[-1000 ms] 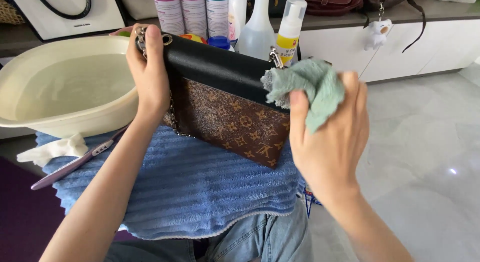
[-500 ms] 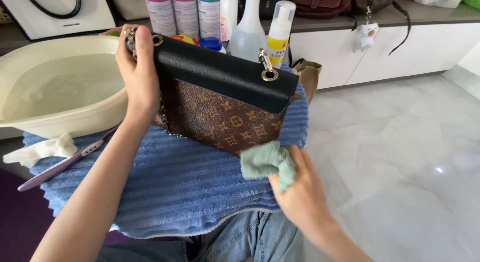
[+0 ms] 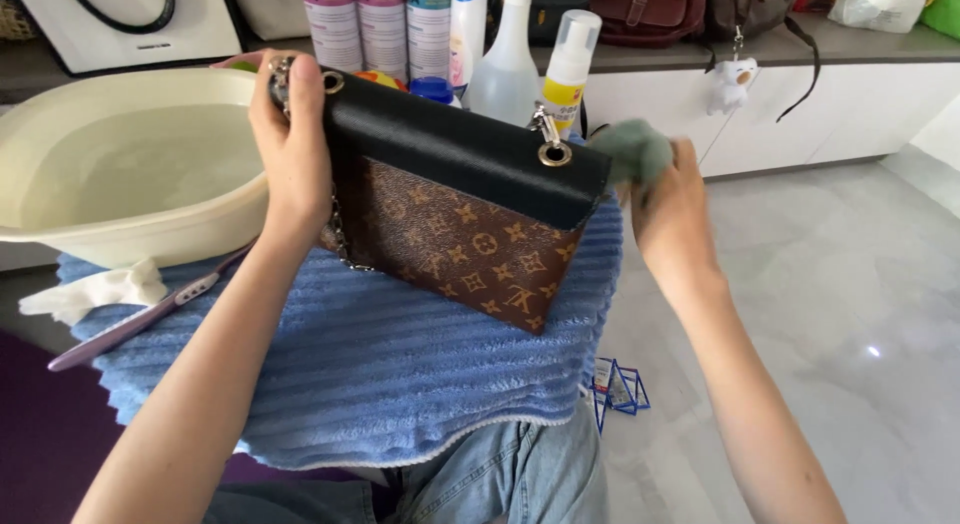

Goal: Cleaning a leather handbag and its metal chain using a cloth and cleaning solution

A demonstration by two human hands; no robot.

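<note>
A brown patterned handbag with a black flap and a metal chain stands tilted on a ribbed blue towel across my lap. My left hand grips the bag's upper left corner and holds it up. My right hand is closed around a crumpled grey-green cloth and presses it against the bag's right end, just beside the black flap.
A cream basin of water sits at the left, with a purple toothbrush and a white rag in front of it. Bottles and a foam pump stand behind the bag. Grey tiled floor lies to the right.
My right hand with the cloth went from above the bag down to its lower right corner, then up to the right end by the flap. My left hand kept its grip.
</note>
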